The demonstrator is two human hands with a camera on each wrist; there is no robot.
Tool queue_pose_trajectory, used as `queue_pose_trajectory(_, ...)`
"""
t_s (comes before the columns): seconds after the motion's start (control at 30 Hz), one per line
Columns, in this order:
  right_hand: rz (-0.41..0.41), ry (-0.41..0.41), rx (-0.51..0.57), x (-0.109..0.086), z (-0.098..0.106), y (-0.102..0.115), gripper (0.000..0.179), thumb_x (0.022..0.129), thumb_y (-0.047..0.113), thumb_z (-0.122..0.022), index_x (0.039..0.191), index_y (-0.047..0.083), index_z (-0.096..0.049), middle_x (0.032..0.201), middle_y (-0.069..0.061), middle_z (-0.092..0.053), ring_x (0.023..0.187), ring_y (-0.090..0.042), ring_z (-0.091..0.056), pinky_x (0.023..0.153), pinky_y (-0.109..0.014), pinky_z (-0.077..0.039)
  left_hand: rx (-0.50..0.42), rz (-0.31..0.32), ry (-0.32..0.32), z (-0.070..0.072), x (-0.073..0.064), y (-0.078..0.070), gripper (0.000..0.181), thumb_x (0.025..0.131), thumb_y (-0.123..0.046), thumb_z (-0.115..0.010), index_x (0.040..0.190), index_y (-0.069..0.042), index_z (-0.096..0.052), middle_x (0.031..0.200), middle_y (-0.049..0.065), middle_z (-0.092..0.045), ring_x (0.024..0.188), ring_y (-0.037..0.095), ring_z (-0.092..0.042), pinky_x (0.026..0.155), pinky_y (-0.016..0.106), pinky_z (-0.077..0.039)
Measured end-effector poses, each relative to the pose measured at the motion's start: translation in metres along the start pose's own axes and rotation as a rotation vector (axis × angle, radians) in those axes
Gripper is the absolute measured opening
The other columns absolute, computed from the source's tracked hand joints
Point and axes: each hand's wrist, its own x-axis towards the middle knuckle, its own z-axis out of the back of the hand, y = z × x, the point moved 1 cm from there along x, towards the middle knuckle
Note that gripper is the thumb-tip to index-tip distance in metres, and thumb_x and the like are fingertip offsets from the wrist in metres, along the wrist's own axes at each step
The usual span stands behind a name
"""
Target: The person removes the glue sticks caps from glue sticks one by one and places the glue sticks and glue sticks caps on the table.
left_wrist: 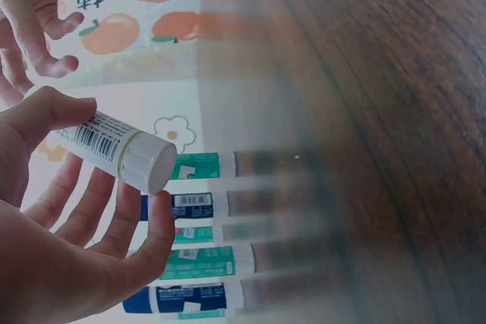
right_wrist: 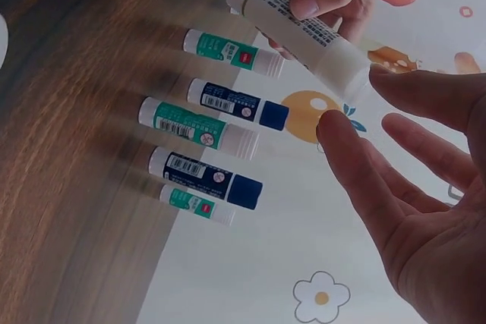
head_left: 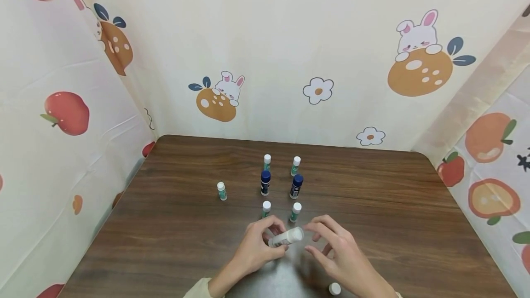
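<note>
- The left hand (head_left: 256, 246) grasps a white plastic cylindrical tube with a printed barcode label (head_left: 290, 236), tilted above the near middle of the dark brown wood-grain tabletop (head_left: 186, 233).
- The right hand (head_left: 338, 248) is released, its fingers parted just beside the tube's right end; whether they touch it I cannot tell.
- Just beyond the hands stand two upright green-labelled tubes with white caps, a near left one (head_left: 266, 208) and a near right one (head_left: 296, 212); the left hand covers the former's base.
- Behind these, a left navy-capped tube (head_left: 265, 183) and a right navy-capped tube (head_left: 296, 186) stand apart; the left one hides the foot of a far left green tube (head_left: 267, 162).
- A far right green tube (head_left: 296, 166) stands beside that.
- A lone green tube (head_left: 222, 191) stands well left.
- A round white top (head_left: 335, 289) shows at the near edge, beside the right wrist.
- Cream fruit-and-rabbit cloth (head_left: 265, 36) rises beyond the far edge.
</note>
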Motion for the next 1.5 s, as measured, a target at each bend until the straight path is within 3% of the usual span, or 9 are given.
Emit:
queue_pose_trajectory(0.47,0.067,-0.011,0.05,0.012,-0.004,0.006,0.047,0.068,-0.007,-0.079,0.108,0.01,-0.063,0.105,-0.002,-0.056,0.078,-0.012,-0.058,0.052,-0.009,-0.045,0.102,-0.049,-0.043,0.012,-0.002,-0.019,0.034,0.062,-0.005,-0.079,0.084,-0.025,-0.062,0.077,-0.014,-0.057,0.073,0.008,-0.053,0.06,0.023,-0.046)
queue_pose_trajectory(0.63,0.053,-0.005,0.062,0.015,-0.007,0.009,0.041,0.071,-0.005,-0.078,0.106,0.012,-0.064,0.105,-0.001,-0.056,0.077,-0.011,-0.056,0.051,-0.009,-0.045,0.13,-0.073,-0.06,0.016,-0.003,-0.024,0.036,0.059,-0.005,-0.079,0.083,-0.025,-0.062,0.076,-0.015,-0.056,0.072,0.005,-0.051,0.059,0.023,-0.046)
queue_pose_trajectory(0.97,0.105,0.021,0.096,0.019,-0.009,0.012,0.034,0.074,-0.002,-0.077,0.103,0.01,-0.065,0.104,-0.002,-0.059,0.071,-0.004,-0.056,0.053,-0.008,-0.045,0.177,-0.121,-0.037,0.027,-0.007,-0.037,0.036,0.062,-0.005,-0.08,0.084,-0.026,-0.062,0.077,-0.014,-0.056,0.072,0.005,-0.05,0.059,0.023,-0.045)
queue_pose_trajectory(1.5,0.152,0.027,0.124,0.015,-0.012,0.014,0.033,0.073,-0.005,-0.075,0.103,0.006,-0.065,0.103,-0.006,-0.06,0.078,-0.01,-0.061,0.06,-0.01,-0.048,0.151,-0.103,0.008,0.028,-0.012,-0.034,0.028,0.065,-0.008,-0.08,0.084,-0.024,-0.066,0.075,-0.013,-0.06,0.068,0.003,-0.053,0.058,0.02,-0.047)
